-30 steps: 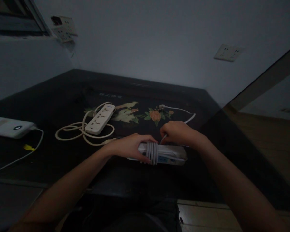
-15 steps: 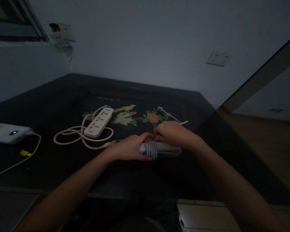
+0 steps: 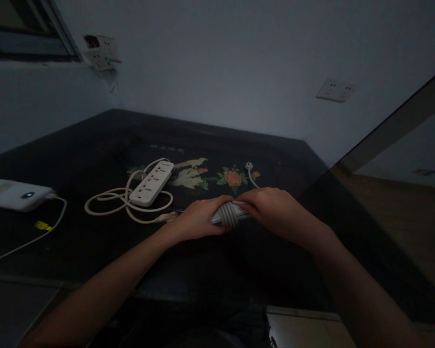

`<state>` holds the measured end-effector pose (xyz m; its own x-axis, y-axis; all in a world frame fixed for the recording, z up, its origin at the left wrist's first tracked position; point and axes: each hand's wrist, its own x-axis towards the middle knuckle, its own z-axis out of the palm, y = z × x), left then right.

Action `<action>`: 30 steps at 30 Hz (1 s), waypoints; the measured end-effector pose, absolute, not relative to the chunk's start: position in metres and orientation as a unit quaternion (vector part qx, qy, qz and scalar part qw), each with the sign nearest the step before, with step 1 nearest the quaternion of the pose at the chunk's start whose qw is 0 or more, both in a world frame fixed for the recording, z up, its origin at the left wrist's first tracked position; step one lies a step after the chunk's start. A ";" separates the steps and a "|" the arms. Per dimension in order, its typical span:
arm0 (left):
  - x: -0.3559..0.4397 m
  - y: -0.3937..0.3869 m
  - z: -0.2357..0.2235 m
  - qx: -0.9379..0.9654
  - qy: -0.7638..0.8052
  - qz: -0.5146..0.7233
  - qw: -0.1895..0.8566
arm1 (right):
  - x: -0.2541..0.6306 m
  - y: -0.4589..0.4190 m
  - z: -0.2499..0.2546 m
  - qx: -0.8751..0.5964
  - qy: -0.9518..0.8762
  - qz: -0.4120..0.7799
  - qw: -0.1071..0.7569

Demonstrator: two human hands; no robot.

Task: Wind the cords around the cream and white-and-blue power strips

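A white power strip (image 3: 242, 210), seen edge-on, is held above the black table with its grey-white cord (image 3: 227, 215) wound several times around it. My left hand (image 3: 201, 220) is closed around the strip's left part, thumb on top beside the windings. Over the right part my right hand (image 3: 275, 208) is closed, its fingertips at the cord near the coils; it hides that end of the strip. The cord's loose end runs out beyond my right hand to a plug (image 3: 249, 166) lying on the table.
To the left lies another white power strip (image 3: 152, 183) with its cream cord (image 3: 107, 196) in loose loops. Farther left are a white power bank (image 3: 18, 194) and its cable with a yellow tag (image 3: 43, 225). The black table (image 3: 188, 270) meets a wall with sockets (image 3: 335, 90).
My right hand has brought the cord in over the strip, closer to my left hand. The plug has turned and the trailing cord has been drawn inward. The strip has tilted.
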<state>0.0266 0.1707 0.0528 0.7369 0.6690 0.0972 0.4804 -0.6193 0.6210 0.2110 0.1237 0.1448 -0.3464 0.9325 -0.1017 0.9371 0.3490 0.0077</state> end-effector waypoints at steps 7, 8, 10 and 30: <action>0.026 0.176 0.052 0.851 0.350 0.224 0.321 | 0.222 0.112 0.107 0.568 0.799 -0.091 -0.178; 0.026 0.177 0.051 0.845 0.352 0.232 0.329 | 0.222 0.110 0.097 0.569 0.791 -0.094 -0.205; 0.027 0.177 0.049 0.830 0.358 0.249 0.347 | 0.221 0.107 0.078 0.565 0.782 -0.099 -0.242; 0.036 0.172 0.043 0.556 0.292 0.323 0.708 | 0.229 0.104 0.035 0.553 0.751 -0.101 -0.347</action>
